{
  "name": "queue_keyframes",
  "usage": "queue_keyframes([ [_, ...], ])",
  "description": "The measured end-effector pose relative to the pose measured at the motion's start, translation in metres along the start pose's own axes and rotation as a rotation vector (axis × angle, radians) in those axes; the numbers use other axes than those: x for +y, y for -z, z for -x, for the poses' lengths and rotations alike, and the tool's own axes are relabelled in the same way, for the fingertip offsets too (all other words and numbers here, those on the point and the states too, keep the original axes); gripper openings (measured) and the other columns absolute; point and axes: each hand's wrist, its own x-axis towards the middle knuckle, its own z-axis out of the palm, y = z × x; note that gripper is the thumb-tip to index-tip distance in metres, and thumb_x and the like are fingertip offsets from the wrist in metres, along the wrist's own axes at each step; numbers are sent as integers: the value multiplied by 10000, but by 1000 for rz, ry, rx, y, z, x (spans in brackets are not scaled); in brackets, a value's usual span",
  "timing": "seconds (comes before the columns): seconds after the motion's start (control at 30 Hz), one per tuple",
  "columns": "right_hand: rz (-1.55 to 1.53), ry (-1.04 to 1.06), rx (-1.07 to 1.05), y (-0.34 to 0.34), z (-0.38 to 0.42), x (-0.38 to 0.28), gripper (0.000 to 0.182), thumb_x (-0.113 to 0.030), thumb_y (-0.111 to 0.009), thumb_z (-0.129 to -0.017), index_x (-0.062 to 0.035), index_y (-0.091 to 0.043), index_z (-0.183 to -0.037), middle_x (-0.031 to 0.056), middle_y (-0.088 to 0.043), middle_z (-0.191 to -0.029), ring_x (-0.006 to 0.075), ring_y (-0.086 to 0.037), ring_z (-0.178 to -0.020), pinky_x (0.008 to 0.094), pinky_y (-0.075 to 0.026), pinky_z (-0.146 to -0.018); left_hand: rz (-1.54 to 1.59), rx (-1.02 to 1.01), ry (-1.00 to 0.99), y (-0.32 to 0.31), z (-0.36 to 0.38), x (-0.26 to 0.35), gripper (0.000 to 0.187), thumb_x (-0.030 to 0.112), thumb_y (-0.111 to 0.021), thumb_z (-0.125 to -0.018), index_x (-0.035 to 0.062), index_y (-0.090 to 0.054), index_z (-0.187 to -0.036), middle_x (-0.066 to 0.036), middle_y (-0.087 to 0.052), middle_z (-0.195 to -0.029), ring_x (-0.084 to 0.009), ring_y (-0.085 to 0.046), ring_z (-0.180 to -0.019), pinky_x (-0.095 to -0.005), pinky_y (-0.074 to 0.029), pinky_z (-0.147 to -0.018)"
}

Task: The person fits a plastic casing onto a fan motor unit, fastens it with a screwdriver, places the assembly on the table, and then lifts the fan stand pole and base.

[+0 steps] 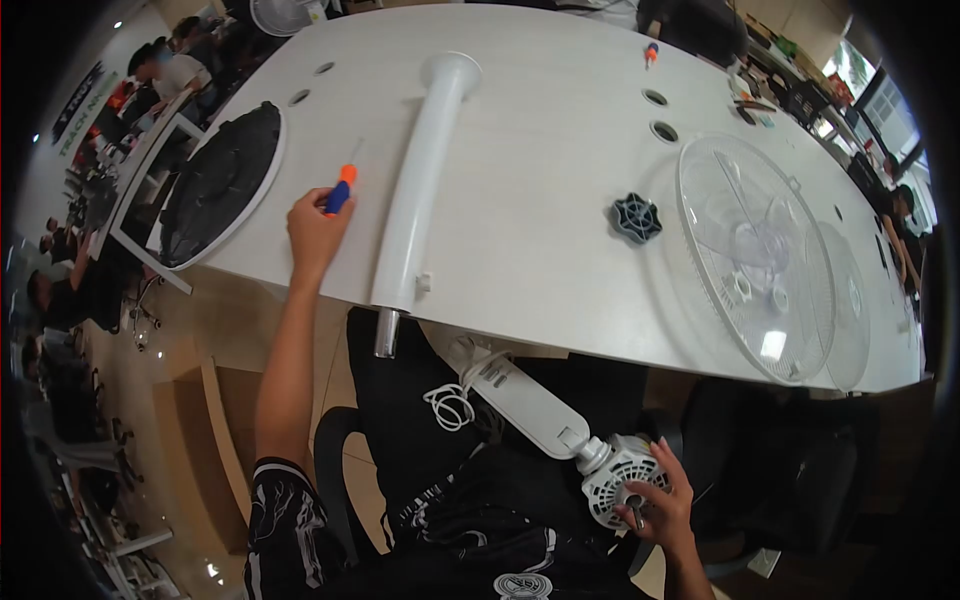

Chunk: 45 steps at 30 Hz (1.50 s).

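My left hand [318,226] is closed around the blue and orange handle of a screwdriver [344,188] above the table's left part, its thin shaft pointing away from me. Just to the right lies a long white fan pole [420,180] with a flared end, its metal tube sticking out past the table edge. Across my lap rests a white fan motor unit [535,405] with a coiled cord [450,408]. My right hand [662,497] grips the round, vented motor housing [625,475] at its end, fingers around the shaft side.
A black round fan base [222,185] lies at the table's left edge. On the right are a dark star-shaped knob [636,218] and clear fan grilles [755,260]. Another screwdriver [651,55] lies at the back. A cardboard box [205,450] stands on the floor.
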Motion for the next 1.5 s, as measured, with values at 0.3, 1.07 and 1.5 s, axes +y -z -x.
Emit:
queue_keyframes([
  [0.3,-32,-51,-25,-2,-10,-8,298,-248,-885,-629,-118,-796,-882,262,-581,-1348,505,-516,-1310,560,-457,-1060,28,-108,-3,-17,14,39,451,294,-797,-803,-37,-710,-1097,-163,-738,-908,-264,-723,-825,-358,-567,-770],
  [1.07,44,-184,-101,11,-8,-29,1254,-408,-1005,-426,-52,-397,-1463,265,-445,-1451,438,-538,-1282,505,-481,-1053,110,-1363,-854,-99,220,84,1006,257,-922,-535,35,-468,-1405,-224,-620,-1287,-382,-586,-1227,-456,-473,-1049],
  [1.5,71,161,9,-1,56,17,1181,-561,-926,-529,24,-408,-1416,313,-489,-1324,481,-553,-1198,561,-481,-1008,24,-978,-1015,17,248,140,588,233,-837,-505,36,-586,-999,-114,-647,-878,-312,-657,-859,-400,-531,-678],
])
